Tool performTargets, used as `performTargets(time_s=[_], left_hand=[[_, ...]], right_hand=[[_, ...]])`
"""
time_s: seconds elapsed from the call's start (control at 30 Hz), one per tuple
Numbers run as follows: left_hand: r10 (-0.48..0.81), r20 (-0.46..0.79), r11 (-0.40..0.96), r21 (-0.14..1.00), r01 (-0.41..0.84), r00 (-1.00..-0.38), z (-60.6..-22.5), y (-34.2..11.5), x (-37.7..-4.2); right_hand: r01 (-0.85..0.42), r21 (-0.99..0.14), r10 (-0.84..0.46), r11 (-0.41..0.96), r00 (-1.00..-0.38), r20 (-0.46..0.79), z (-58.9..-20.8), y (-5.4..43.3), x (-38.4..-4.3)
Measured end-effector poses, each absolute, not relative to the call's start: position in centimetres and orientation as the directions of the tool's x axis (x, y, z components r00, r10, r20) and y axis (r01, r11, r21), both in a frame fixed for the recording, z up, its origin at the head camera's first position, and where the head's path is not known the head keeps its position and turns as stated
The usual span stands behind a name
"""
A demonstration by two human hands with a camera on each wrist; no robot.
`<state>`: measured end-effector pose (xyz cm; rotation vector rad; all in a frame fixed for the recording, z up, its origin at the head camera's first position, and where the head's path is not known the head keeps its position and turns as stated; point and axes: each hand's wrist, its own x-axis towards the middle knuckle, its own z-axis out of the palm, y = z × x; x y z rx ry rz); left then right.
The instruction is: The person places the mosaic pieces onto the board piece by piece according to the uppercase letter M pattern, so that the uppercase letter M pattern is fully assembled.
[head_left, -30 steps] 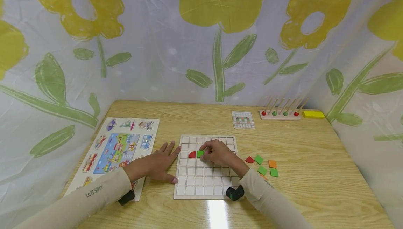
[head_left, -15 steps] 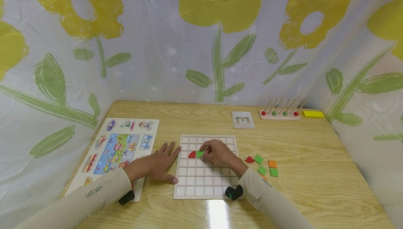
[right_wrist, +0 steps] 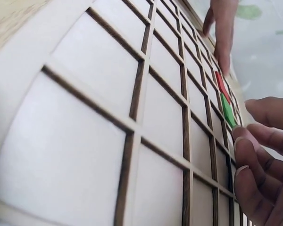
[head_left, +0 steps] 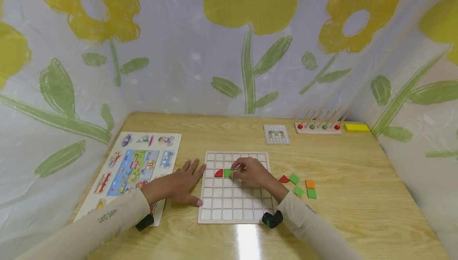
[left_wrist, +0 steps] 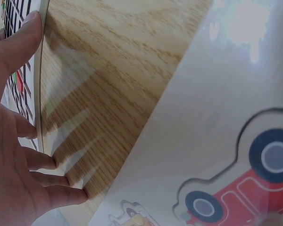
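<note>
A pale grid board (head_left: 217, 214) lies on the table in front of me. In its cells sit a red quarter-circle tile (head_left: 219, 173) and, just right of it, a green square tile (head_left: 228, 173). My right hand (head_left: 251, 172) is over the board, its bent fingertips right at the green tile's right edge; the right wrist view shows thumb and forefinger parted, with nothing between them. Spread flat, my left hand (head_left: 183, 184) touches the board's left edge with thumb and forefinger, as the left wrist view (left_wrist: 14, 179) also shows.
Right of the board lie another red quarter-circle (head_left: 284, 179), several green squares (head_left: 311, 193) and an orange square (head_left: 310, 184). Behind are a pattern card (head_left: 276, 134), a peg stand with beads (head_left: 318, 129) and a yellow block (head_left: 356, 127). A picture puzzle (head_left: 132, 172) lies left.
My right hand's fingertips have drawn back slightly to the right from the green tile, which shows more fully now. The left hand has stayed in place.
</note>
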<state>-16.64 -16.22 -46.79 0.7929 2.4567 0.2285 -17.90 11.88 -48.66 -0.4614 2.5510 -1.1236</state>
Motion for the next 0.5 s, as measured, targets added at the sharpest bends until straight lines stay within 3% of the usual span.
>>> performTargets(time_s=[0.5], left_hand=[[0.589, -0.438, 0.808, 0.318, 0.496, -0.679, -47.0, -16.4, -16.8]], right_hand=[[-0.196, -0.779, -0.430, 0.596, -0.897, -0.103, -48.6, 13.5, -17.5]])
